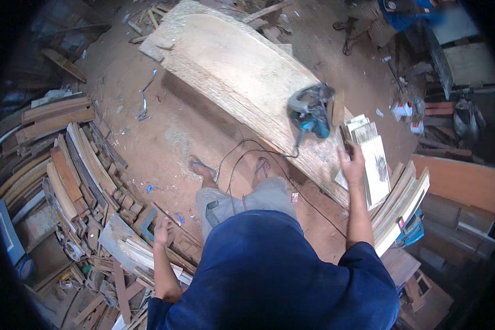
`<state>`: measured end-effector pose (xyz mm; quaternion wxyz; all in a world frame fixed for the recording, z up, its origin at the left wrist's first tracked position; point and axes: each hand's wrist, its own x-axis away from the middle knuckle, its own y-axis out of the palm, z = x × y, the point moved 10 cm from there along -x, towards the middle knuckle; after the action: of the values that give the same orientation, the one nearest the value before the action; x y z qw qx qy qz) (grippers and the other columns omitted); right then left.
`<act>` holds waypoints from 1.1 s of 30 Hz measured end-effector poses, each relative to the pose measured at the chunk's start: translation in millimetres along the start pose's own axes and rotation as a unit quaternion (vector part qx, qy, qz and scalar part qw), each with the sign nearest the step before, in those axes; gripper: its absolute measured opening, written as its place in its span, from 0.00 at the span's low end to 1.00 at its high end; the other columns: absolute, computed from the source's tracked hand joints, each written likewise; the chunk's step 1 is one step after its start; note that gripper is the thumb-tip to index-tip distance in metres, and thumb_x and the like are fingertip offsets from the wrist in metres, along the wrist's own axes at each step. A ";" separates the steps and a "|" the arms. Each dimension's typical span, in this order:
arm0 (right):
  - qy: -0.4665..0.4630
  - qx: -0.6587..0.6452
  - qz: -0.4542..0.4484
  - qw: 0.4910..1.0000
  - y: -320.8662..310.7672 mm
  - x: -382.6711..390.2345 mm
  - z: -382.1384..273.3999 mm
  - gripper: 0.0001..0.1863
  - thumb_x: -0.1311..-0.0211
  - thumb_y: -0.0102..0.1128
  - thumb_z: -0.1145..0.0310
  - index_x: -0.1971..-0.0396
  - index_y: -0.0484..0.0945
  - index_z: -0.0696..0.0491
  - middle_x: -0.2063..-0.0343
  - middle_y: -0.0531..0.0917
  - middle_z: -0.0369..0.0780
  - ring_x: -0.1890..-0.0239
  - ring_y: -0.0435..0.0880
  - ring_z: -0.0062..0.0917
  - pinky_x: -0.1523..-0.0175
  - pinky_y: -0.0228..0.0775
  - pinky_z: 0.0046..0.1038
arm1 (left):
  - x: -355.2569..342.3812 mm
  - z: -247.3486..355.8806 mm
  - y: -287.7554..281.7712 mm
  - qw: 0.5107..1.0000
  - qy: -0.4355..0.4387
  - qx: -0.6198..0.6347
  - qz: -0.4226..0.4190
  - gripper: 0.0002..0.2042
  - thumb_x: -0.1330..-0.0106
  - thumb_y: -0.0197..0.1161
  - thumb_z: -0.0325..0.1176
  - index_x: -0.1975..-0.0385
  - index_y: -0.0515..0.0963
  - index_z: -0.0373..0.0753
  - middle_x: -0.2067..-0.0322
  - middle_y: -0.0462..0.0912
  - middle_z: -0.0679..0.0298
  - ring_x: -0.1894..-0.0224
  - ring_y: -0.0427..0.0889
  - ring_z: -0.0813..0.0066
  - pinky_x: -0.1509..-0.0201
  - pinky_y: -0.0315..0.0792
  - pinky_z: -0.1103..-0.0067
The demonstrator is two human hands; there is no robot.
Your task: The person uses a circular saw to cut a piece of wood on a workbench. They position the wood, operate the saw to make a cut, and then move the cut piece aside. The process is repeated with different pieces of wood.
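Note:
My right hand (pixel 351 162) is at the light wooden boards (pixel 375 170) stacked on the right end of a long plywood work surface (pixel 234 71), its thumb and fingers apart; I cannot tell if they touch the wood. A teal and dark corded power tool (pixel 313 126) rests on the plywood just above that hand, its black cord looping down toward my feet. My left hand (pixel 162 231) hangs low at my left side with loosely bent, parted fingers, near pale offcuts (pixel 132 250) and holding nothing.
Heaps of curved and straight wood pieces (pixel 66 176) crowd the left. At the right are leaning planks (pixel 404 203), another teal tool (pixel 410 234), an orange panel (pixel 456 181) and white containers (pixel 402 109). The dirt floor (pixel 115 77) has scattered scraps and the trailing cord.

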<state>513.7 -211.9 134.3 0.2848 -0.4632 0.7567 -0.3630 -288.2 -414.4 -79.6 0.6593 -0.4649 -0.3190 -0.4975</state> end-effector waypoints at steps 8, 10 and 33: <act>0.123 0.305 -0.162 0.930 -104.8 29.4 245.9 0.70 0.74 0.82 0.44 0.28 0.53 0.55 0.32 0.56 0.63 0.31 0.60 0.57 0.27 0.54 0.44 | 73.5 80.5 135.3 0.977 0.133 -0.168 -0.026 0.26 0.29 0.60 0.43 0.40 0.72 0.28 0.59 0.82 0.56 0.61 0.80 0.72 0.55 0.75 0.76; 0.140 0.285 -0.176 0.932 -108.9 32.5 258.3 0.69 0.74 0.81 0.45 0.28 0.53 0.56 0.32 0.56 0.63 0.31 0.60 0.57 0.27 0.54 0.43 | 78.1 91.4 148.4 0.975 0.133 -0.176 -0.030 0.27 0.29 0.60 0.43 0.39 0.71 0.26 0.57 0.83 0.53 0.57 0.82 0.69 0.51 0.75 0.74; -0.164 0.006 -0.280 0.946 197.0 -49.6 -142.4 0.23 0.38 0.62 0.64 0.49 0.76 0.66 0.49 0.78 0.56 0.45 0.76 0.52 0.38 0.67 0.42 | -16.4 390.9 321.3 0.901 0.326 0.275 -0.078 0.24 0.28 0.61 0.41 0.42 0.65 0.32 0.47 0.76 0.55 0.46 0.76 0.68 0.42 0.72 0.71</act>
<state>327.4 -65.7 60.6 0.2943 -0.7079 0.5370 -0.3520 29.3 -21.4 -46.7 0.7874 -0.0503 -0.2451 -0.5634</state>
